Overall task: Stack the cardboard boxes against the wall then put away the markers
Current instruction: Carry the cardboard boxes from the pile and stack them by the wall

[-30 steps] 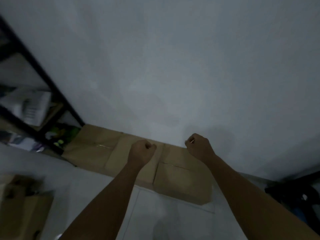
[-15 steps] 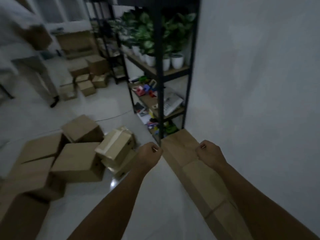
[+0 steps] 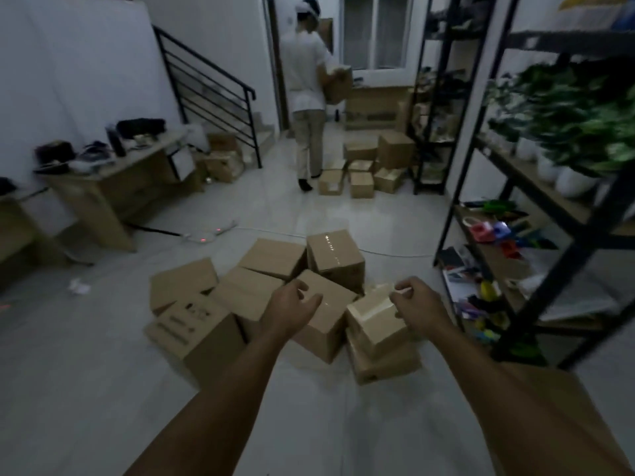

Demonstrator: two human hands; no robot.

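Several brown cardboard boxes lie in a loose pile on the white floor ahead. Among them are a tilted taped box (image 3: 372,321), a plain box (image 3: 326,329) beside it, a printed box (image 3: 192,326) at the left and an upright box (image 3: 335,257) behind. My left hand (image 3: 292,310) hovers over the plain box, thumb out and fingers loosely bent, holding nothing. My right hand (image 3: 417,304) hangs by the taped box's upper right corner, fingers loosely curled and empty. Another cardboard box (image 3: 556,403) shows partly behind my right forearm. I cannot pick out any markers.
A black shelf rack (image 3: 457,187) on the right carries potted plants (image 3: 577,132) and small coloured items. A person (image 3: 307,97) carries a box at the far end, near more boxes (image 3: 364,170). A wooden table (image 3: 113,180) and stair railing stand left. A cable (image 3: 268,231) crosses the floor.
The view has swung left from the wall and the row of boxes to the open room. Both hands have loosened from tight fists and now reach toward the pile.
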